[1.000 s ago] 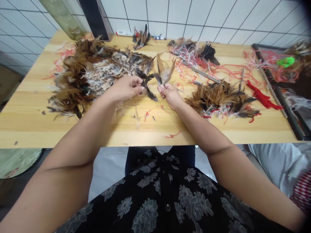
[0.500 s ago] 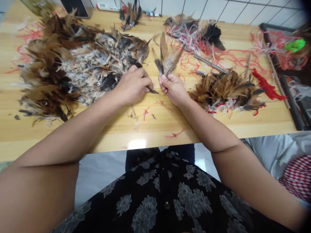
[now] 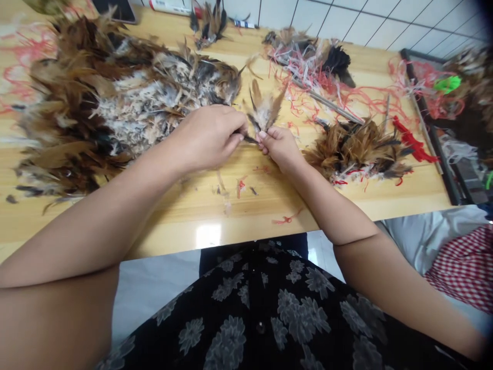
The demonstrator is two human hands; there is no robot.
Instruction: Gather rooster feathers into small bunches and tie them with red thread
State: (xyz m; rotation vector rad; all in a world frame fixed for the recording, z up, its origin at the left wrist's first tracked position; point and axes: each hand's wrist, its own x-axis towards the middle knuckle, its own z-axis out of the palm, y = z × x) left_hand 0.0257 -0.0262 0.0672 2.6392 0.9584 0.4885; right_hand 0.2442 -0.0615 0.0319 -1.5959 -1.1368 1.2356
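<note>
My right hand (image 3: 281,146) pinches a small bunch of brown and grey feathers (image 3: 265,110) at its base, with the tips fanned out and pointing away from me. Close beside it, my left hand (image 3: 219,133) is closed on a dark feather (image 3: 251,139), whose thin end reaches towards the right fingertips. Whether that end touches the bunch I cannot tell. A large heap of loose brown, black and whitish feathers (image 3: 134,113) lies to the left, partly behind my left hand and forearm. Right of my right hand lies a pile of brown feather bunches (image 3: 354,149) with red ties.
At the back lie a tangle of pink and white string (image 3: 296,64), a thin stick (image 3: 331,104), a marker (image 3: 169,7) and a small feather cluster (image 3: 210,25). Red yarn (image 3: 416,141) lies beside a dark-framed tray (image 3: 431,133) on the right. Thread scraps (image 3: 241,187) dot the wooden table (image 3: 185,216).
My left hand has moved right with the dark feather, up to the bunch. My right hand and the bunch have shifted slightly towards me. The whole view has tilted a little.
</note>
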